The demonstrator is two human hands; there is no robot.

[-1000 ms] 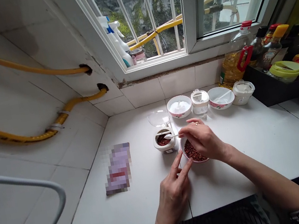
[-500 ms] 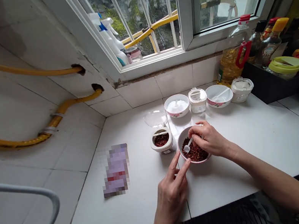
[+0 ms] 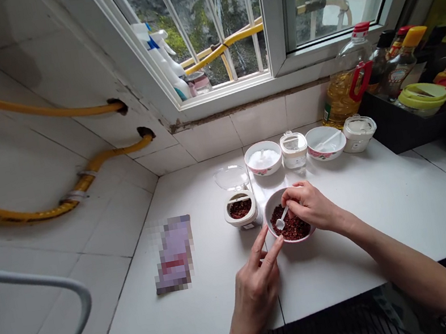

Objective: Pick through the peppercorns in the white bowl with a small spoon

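My right hand pinches the handle of a small white spoon, its scoop resting at the left side of the spice in a bowl. The bowl has a pinkish outer rim and holds dark red spice that looks like Sichuan peppercorns. My left hand has its index and middle fingers stretched out and apart, their tips touching the bowl's near left rim; its other fingers are partly hidden. Just left of the bowl stands a seasoning jar with similar spice inside, its clear lid flipped up.
Behind are a bowl of white grains, a clear-sided jar, a bowl with a white spoon and a closed jar. An oil bottle stands by a black rack. A blurred purple packet lies left.
The spoon's scoop has turned slightly and shifted a little over the spice, still in my right hand. My left hand stays at the bowl's rim.
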